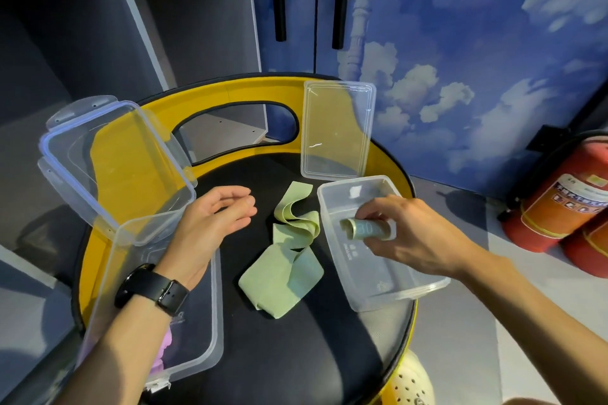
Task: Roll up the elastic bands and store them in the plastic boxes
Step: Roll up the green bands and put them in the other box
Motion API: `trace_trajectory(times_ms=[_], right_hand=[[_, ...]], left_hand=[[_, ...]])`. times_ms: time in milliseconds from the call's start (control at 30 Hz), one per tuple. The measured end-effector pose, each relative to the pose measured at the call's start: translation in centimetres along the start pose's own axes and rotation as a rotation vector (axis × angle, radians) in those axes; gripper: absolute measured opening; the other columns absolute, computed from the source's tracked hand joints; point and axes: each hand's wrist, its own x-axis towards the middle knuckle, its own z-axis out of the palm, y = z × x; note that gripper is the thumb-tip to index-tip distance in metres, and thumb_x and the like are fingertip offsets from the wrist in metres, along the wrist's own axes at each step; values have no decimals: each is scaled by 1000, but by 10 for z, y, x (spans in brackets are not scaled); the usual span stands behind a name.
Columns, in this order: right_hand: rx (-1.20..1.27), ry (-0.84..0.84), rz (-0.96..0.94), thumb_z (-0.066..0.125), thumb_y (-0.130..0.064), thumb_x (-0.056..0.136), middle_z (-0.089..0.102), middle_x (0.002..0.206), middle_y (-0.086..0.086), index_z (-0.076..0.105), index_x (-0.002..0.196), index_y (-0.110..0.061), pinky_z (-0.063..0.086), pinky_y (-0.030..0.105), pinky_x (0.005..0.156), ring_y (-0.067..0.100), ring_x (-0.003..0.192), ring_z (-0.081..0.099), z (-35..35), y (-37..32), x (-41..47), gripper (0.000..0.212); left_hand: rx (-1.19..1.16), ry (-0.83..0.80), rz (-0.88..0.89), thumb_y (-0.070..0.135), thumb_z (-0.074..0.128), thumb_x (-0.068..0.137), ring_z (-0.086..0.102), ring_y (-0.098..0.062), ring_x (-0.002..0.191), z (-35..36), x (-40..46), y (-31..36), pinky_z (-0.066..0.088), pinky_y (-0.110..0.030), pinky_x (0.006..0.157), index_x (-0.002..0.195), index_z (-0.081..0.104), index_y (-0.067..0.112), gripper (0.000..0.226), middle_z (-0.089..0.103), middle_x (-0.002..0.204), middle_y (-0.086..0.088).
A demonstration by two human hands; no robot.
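We see our right hand reaching into the right box, its fingers and thumb pinching a rolled band that is greenish with a printed number on it. The roll is inside the box, near its far end; we cannot tell if it touches the bottom. This box's lid stands propped just behind it, against the yellow rim.

Our left hand hovers over the near corner of the left box, palm turned inward, fingers relaxed and loosely spread, holding nothing. A black watch sits on its wrist. The left box is a larger clear tub with something purple showing inside under our forearm. Its clip lid leans tilted on the box's far end.

Between the two boxes a loose band, pale green, lies crumpled and folded on the black surface, apart from both hands. The surface is round with a raised yellow rim.

To the right, on the floor, stand red extinguishers against a wall painted with clouds.
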Motion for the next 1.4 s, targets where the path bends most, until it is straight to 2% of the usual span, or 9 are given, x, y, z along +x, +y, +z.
trace_trajectory(times_ms=[100,200,267,367,700,867,1000,1167,1400], right_hand=[[-40,-54,5,73,-24,81,65,109,-10,65,110,-26,42,8,73,4,88,55,4,17,-12,31],[-81,-117,1,72,-25,82,65,111,-7,64,114,-25,36,3,69,4,87,52,12,30,-16,33],[-72,-146,-4,71,-27,84,65,112,-7,63,115,-24,39,4,73,5,89,53,18,35,-14,32],[-36,-190,8,69,-29,87,65,115,-4,62,117,-21,50,17,85,8,95,57,25,39,-10,32],[-50,-347,69,72,-28,85,64,113,-1,62,114,-21,54,31,89,20,96,61,56,40,5,32],[-27,-393,107,77,-26,82,57,109,-5,59,112,-22,49,23,88,17,98,58,64,39,11,35],[-67,-444,107,76,-27,82,54,104,-6,57,114,-22,43,18,80,14,94,54,63,38,12,37],[-80,-515,113,72,-26,86,53,104,-7,56,114,-24,42,19,81,14,94,52,65,39,14,33],[-32,-630,149,73,-23,84,57,104,-5,56,102,-30,47,22,82,19,96,55,68,44,23,27]], left_hand=[[6,-7,-5,13,63,89,70,-15,99,4,0,-3,57,-21,79,107,66,19,19,71,104,-4],[39,-29,2,15,65,87,68,-15,102,9,0,-5,56,-25,85,106,67,21,20,71,106,-4],[52,-35,10,15,65,87,67,-15,105,10,1,-4,52,-29,89,107,67,22,21,70,108,-4],[45,-33,11,14,66,86,66,-17,107,11,2,-4,51,-30,91,107,66,21,22,70,108,-4],[84,-48,5,14,68,86,65,-15,107,18,2,-11,52,-32,92,106,67,22,22,69,109,-5],[104,-63,2,14,67,87,65,-15,107,22,0,-13,52,-32,93,109,67,19,23,69,110,-7],[113,-67,3,14,67,87,65,-14,107,22,1,-13,53,-31,92,109,67,19,23,69,109,-5],[126,-85,8,16,67,86,65,-14,106,23,1,-15,53,-31,92,109,66,20,24,70,108,-3],[138,-81,9,19,68,85,65,-13,106,22,2,-16,53,-32,91,109,67,22,24,70,107,-1]])
